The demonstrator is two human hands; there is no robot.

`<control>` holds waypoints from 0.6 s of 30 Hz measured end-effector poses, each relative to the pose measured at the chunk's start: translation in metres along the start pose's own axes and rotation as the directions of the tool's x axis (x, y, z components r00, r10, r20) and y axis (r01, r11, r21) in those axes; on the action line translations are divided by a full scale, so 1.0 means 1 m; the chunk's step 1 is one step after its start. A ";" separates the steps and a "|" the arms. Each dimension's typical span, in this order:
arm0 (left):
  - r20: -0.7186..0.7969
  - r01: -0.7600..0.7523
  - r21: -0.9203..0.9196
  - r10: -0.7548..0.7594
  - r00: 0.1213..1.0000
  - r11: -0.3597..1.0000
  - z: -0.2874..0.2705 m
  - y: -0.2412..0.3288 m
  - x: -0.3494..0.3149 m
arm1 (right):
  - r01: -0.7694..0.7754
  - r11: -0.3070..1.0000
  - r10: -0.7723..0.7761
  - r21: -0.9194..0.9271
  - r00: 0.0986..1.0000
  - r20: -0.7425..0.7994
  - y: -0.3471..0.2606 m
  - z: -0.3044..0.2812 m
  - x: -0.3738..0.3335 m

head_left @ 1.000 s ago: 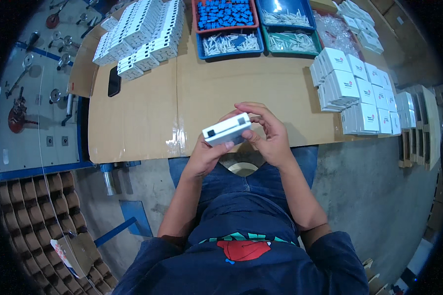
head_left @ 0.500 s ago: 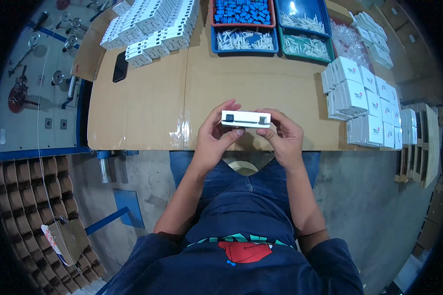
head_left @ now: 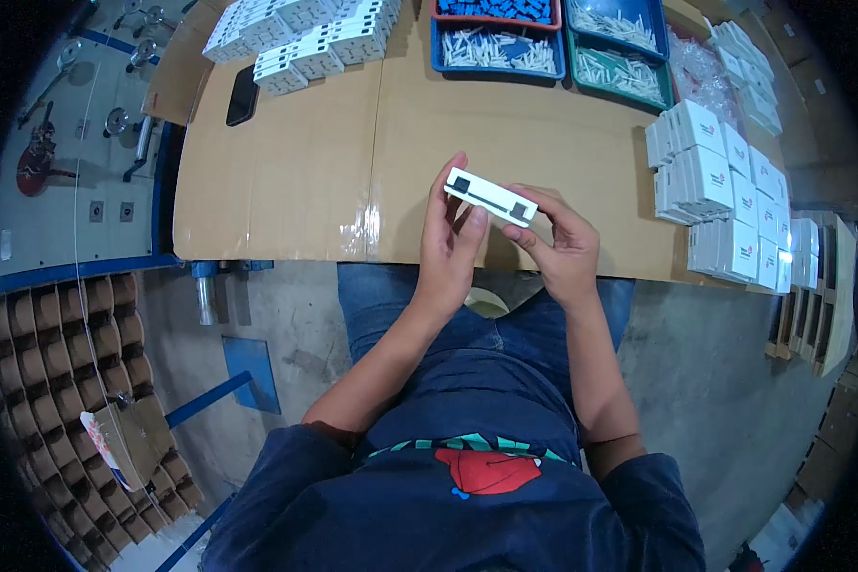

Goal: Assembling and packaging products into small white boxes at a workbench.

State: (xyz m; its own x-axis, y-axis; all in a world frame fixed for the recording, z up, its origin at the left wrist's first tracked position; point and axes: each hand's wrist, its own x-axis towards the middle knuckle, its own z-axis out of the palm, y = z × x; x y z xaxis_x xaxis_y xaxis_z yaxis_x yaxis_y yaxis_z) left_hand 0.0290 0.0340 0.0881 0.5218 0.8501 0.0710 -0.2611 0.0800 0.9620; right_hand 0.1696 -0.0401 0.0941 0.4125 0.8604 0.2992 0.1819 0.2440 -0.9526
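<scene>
A flat white plastic case (head_left: 491,197) is held between my two hands above the table's near edge, tilted down to the right. Its narrow side faces up and shows a long slot, with a dark square piece at the left end and a dark recess at the right. My left hand (head_left: 452,229) grips the left end, thumb against the near side. My right hand (head_left: 562,238) pinches the right end between thumb and fingers. The undersides of the case are hidden.
White cases stand stacked at the far left (head_left: 305,43) and right (head_left: 725,191). Trays at the back hold blue pieces (head_left: 496,8) and white sticks (head_left: 496,50). A black phone (head_left: 242,96) lies on the cardboard-covered table (head_left: 276,191). A compartmented cardboard box (head_left: 57,353) sits lower left.
The white case has gone from level to slanting down rightward, and my hands have shifted a little right with it. The whole view has also moved slightly.
</scene>
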 end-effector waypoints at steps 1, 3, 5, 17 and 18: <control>-0.022 0.017 -0.013 -0.017 1.000 1.000 0.000 -0.001 0.000 | -0.007 1.000 0.007 0.002 1.000 0.002 0.001 0.001 0.000; -0.043 0.029 -0.046 -0.031 0.999 0.999 0.000 0.002 0.000 | 0.006 1.000 -0.006 -0.001 1.000 0.009 0.001 0.006 0.001; -0.025 -0.024 0.073 0.026 0.999 0.997 -0.004 0.001 0.004 | -0.013 0.999 0.013 0.049 1.000 -0.002 -0.001 0.008 0.000; 0.060 -0.076 0.004 0.076 0.995 0.997 -0.026 0.004 0.007 | -0.133 0.978 0.131 0.158 0.991 0.027 0.002 0.004 -0.009; 0.079 -0.067 0.005 0.066 0.995 0.998 -0.026 0.007 0.007 | -0.126 0.977 0.120 0.170 0.992 0.047 -0.002 0.003 -0.006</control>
State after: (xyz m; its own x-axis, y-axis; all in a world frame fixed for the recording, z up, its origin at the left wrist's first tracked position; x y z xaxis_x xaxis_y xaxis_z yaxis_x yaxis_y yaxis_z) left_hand 0.0101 0.0544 0.0884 0.5657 0.8099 0.1553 -0.2914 0.0201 0.9564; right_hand 0.1640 -0.0440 0.0938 0.3893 0.9034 0.1798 -0.0263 0.2061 -0.9782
